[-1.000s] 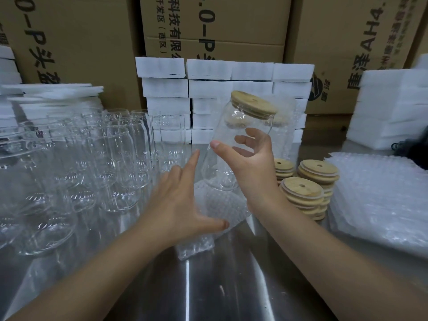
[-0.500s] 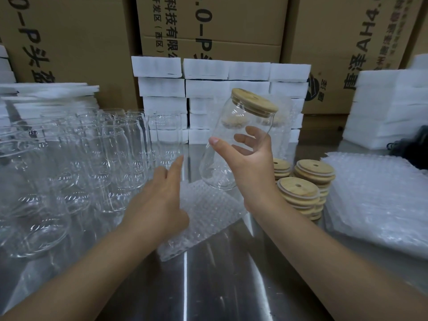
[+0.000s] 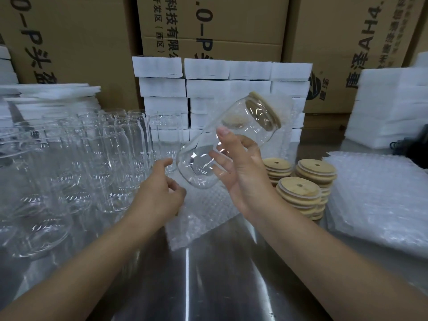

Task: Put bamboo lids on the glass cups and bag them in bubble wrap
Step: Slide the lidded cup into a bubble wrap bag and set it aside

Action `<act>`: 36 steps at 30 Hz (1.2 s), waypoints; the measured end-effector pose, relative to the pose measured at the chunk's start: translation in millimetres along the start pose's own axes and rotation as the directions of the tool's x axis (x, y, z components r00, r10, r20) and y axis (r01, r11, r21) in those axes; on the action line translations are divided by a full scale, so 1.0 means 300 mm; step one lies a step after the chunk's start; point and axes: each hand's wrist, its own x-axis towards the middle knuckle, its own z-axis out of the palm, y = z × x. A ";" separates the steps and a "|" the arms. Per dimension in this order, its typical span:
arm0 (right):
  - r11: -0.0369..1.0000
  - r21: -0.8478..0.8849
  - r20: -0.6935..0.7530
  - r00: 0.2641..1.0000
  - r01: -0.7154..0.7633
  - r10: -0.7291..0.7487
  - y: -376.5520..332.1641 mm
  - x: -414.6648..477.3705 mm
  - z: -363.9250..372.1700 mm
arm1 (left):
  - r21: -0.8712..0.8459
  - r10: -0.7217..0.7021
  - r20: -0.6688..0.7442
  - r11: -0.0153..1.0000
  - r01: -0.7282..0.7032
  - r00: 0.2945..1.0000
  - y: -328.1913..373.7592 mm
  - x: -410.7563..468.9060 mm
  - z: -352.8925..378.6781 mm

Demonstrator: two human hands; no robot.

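Note:
My right hand (image 3: pixel 240 174) grips a clear glass cup (image 3: pixel 234 128) in the air, above the middle of the table. The cup leans, its bamboo lid (image 3: pixel 264 112) up and to the right, its base down and to the left. My left hand (image 3: pixel 157 195) hovers just left of the cup's base with fingers loosely curled and thumb out, holding nothing I can see. Under it a small bubble wrap bag (image 3: pixel 208 214) lies flat on the steel table (image 3: pixel 231 279). Three stacks of bamboo lids (image 3: pixel 298 188) stand to the right of my right hand.
Several empty glass cups (image 3: pixel 92 158) crowd the left of the table. A pile of bubble wrap bags (image 3: pixel 379 200) lies at the right. White foam blocks (image 3: pixel 208 89) are stacked at the back, in front of cardboard boxes (image 3: pixel 208 31), with more foam at the far right (image 3: pixel 389 107).
My right hand has tipped the lidded cup further over to the right. My left hand has lifted off the bubble wrap bag and curled its fingers near the cup's base.

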 end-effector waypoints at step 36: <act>0.975 -0.213 -0.037 0.997 0.057 -0.067 -0.011 -0.003 -0.003 | -0.545 0.252 -0.230 0.767 -0.339 0.940 0.071 -0.042 -0.021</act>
